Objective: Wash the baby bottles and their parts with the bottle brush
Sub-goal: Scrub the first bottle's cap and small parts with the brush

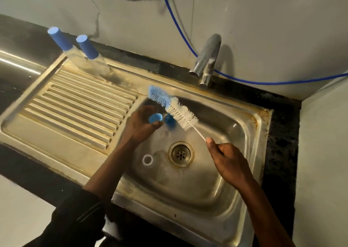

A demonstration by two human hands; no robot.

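Head cam: left hand (pixel 141 123) has its fingers curled round a small blue cap (pixel 155 118) over the sink (pixel 250 133). Right hand (pixel 227 159) pinches the wire end of the bottle brush (pixel 177 109), with the bristles just past the left fingertips. Another blue piece (pixel 169 122) sits right beside those fingertips, and a white ring (pixel 147 160) lies nearer the left wrist. Two capped bottles (pixel 88 49) stand well beyond both hands.

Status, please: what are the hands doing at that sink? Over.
Left hand holds blue cap. Right hand grips brush handle, bristles beside cap. White ring lies in sink, clear of both.
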